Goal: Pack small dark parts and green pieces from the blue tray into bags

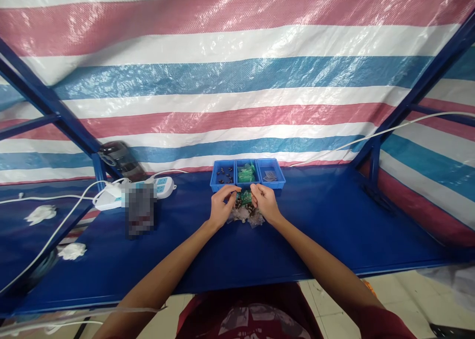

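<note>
1. One pile of clear bags and dark bits lies on the blue tabletop, about midway between its left and right edges; its pieces overlap too much to count.
2. One green piece shows at the pile's far side, between the two hands; I cannot tell whether it is held.
3. Left hand: thumb and forefinger pinched together above the pile's left side; I cannot tell what, if anything, they grip.
4. Right hand: fingers curled against the thumb at the pile's right side; their grip, too, I cannot tell.
5. Three blue bins stand in a row by the tabletop's far edge, just beyond the hands. The left bin has several dark bits, the middle bin a heap of green packets, the right bin a few clear bags; none can be counted surely.
6. Toward the far left corner are one white power strip, partly covered, one pixelated dark item in front, and one dark jar behind.
7. Two white wads: one at the tabletop's left edge, one beyond it.
8. One striped sheet hangs behind the far edge.
</note>
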{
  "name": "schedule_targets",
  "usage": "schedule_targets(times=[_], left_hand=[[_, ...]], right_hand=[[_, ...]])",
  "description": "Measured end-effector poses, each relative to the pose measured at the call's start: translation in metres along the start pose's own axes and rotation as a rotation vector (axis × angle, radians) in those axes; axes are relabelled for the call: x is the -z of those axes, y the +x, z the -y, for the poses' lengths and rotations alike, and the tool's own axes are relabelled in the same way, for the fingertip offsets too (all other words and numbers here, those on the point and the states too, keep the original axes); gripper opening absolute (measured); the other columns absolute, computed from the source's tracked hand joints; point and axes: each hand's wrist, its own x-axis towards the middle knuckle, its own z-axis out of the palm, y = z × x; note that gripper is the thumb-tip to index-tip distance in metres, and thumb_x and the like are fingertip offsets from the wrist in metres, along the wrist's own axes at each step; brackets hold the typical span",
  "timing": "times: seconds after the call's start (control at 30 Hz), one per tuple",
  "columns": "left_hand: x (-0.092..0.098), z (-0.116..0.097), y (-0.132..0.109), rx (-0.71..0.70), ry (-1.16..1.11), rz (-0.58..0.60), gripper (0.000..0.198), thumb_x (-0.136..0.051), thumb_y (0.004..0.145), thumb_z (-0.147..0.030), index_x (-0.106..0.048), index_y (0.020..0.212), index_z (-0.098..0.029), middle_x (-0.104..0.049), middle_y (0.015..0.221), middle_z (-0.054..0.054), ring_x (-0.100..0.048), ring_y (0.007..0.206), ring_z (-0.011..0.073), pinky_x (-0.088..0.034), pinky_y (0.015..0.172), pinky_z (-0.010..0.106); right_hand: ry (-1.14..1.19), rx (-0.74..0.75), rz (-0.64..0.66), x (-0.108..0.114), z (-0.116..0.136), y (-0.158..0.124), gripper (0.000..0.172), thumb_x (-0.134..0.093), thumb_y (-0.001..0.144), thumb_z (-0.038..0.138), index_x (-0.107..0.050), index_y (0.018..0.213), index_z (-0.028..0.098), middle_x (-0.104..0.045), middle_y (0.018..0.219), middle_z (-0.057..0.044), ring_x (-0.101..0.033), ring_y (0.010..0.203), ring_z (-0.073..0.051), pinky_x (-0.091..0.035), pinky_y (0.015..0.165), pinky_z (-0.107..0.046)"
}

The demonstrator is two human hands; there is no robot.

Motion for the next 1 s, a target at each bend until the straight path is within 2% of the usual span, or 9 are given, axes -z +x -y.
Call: schedule_targets(times=[0.17, 0.33, 0.43, 0.63, 0.77, 0.9, 1.0], left_hand=[[0.0003, -0.0009, 0.0001, 0.005, 0.014, 0.008, 0.021, -0.048, 0.090, -0.029, -0.066, 0.095, -0.020, -0.064, 0.093, 0.005, -0.051, 0.046, 0.0058, -0.047, 0.049, 0.023], [0.0004, -0.0011, 0.0003, 0.001, 0.019, 0.014, 0.022, -0.048, 0.091, -0.031, -0.066, 0.095, -0.020, -0.065, 0.093, 0.005, -0.051, 0.046, 0.0063, -0.047, 0.048, 0.023], [0.0003, -0.0007, 0.0002, 0.005, 0.010, 0.017, 0.023, -0.048, 0.091, -0.032, -0.066, 0.095, -0.020, -0.065, 0.092, 0.006, -0.051, 0.047, 0.0065, -0.047, 0.048, 0.022], [0.0003, -0.0007, -0.0003, 0.009, 0.004, 0.007, 0.021, -0.048, 0.091, -0.030, -0.066, 0.096, -0.020, -0.064, 0.093, 0.005, -0.051, 0.047, 0.0062, -0.047, 0.049, 0.022], [0.0005, -0.0012, 0.0000, 0.011, 0.007, 0.002, 0.021, -0.048, 0.091, -0.030, -0.066, 0.095, -0.020, -0.064, 0.093, 0.005, -0.051, 0.047, 0.0059, -0.046, 0.049, 0.022], [0.0006, -0.0016, 0.0004, 0.016, 0.015, -0.003, 0.021, -0.048, 0.091, -0.029, -0.066, 0.095, -0.020, -0.064, 0.094, 0.005, -0.051, 0.047, 0.0056, -0.046, 0.049, 0.022], [0.0005, -0.0017, 0.0003, 0.015, 0.011, -0.005, 0.021, -0.048, 0.091, -0.030, -0.066, 0.095, -0.020, -0.064, 0.094, 0.005, -0.050, 0.047, 0.0057, -0.046, 0.049, 0.023]], right_hand=[[0.125, -0.082, 0.022, 0.0000, -0.0038, 0.0040, 0.055, -0.052, 0.080, 0.060, -0.030, 0.050, 0.021, -0.027, 0.043, 0.007, -0.031, 0.034, -0.006, -0.027, 0.036, -0.022], [0.210, -0.168, 0.034, -0.0001, -0.0026, 0.0048, 0.056, -0.054, 0.079, 0.061, -0.029, 0.050, 0.021, -0.027, 0.043, 0.007, -0.032, 0.033, -0.006, -0.028, 0.034, -0.021], [0.239, -0.194, 0.034, -0.0001, -0.0009, 0.0054, 0.052, -0.054, 0.078, 0.062, -0.039, 0.053, 0.019, -0.035, 0.045, 0.006, -0.038, 0.035, -0.006, -0.033, 0.035, -0.020], [0.310, -0.195, 0.023, 0.0028, 0.0002, 0.0065, 0.038, -0.063, 0.074, 0.055, -0.060, 0.076, 0.017, -0.053, 0.061, 0.002, -0.049, 0.044, -0.008, -0.042, 0.042, -0.022], [0.399, -0.218, 0.010, 0.0056, 0.0002, 0.0074, 0.034, -0.069, 0.070, 0.048, -0.066, 0.086, 0.018, -0.061, 0.075, -0.002, -0.054, 0.051, -0.010, -0.045, 0.046, -0.023], [0.451, -0.231, 0.031, 0.0082, -0.0030, 0.0085, 0.033, -0.067, 0.073, 0.044, -0.067, 0.096, 0.019, -0.065, 0.095, -0.007, -0.058, 0.059, -0.011, -0.048, 0.051, -0.024], [0.481, -0.234, 0.055, 0.0095, -0.0065, 0.0090, 0.032, -0.066, 0.076, 0.043, -0.067, 0.099, 0.020, -0.066, 0.103, -0.008, -0.061, 0.062, -0.012, -0.050, 0.054, -0.024]])
